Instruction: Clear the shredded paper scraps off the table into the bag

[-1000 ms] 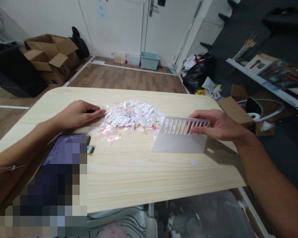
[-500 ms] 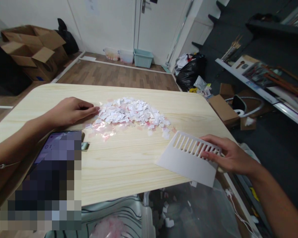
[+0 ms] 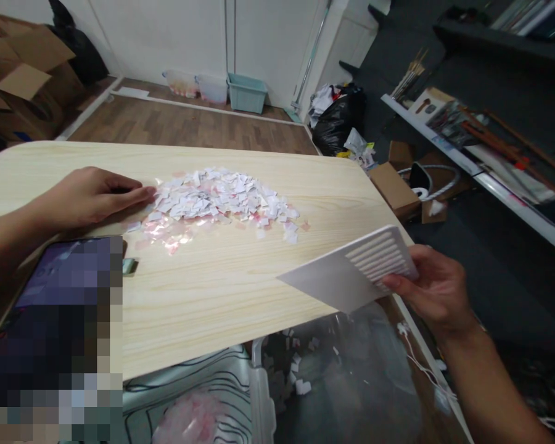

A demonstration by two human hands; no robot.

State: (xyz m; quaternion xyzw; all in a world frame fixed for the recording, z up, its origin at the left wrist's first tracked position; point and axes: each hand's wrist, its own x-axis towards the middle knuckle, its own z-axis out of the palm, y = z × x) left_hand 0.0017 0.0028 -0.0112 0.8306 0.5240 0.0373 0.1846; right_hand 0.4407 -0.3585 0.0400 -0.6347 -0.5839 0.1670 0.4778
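Note:
In my right hand [image 3: 437,287], thumb on the near face, is a white plastic scraper [image 3: 342,274] with a slotted grip. It is tilted above the table's near right edge, one corner pointing left. A low heap of small white paper scraps [image 3: 222,196] lies on the table, with pinkish translucent pieces [image 3: 171,231] along its near left side. My left hand [image 3: 95,197] rests on the table at the heap's left end, thumb and fingertips drawn together at its edge. Whether anything small is between them is hidden.
The pale wooden table [image 3: 203,283] has a phone [image 3: 69,271], partly pixelated, at its left. Below its near edge are a striped-lined basket [image 3: 235,394] holding a pinkish bag and a clear plastic bin [image 3: 351,382] with paper scraps. A shelf [image 3: 472,166] runs along the right.
My right hand has turned the scraper, so its blade now points left and it looks narrower. The whole view has shifted rightward. My left hand stays at the heap's edge.

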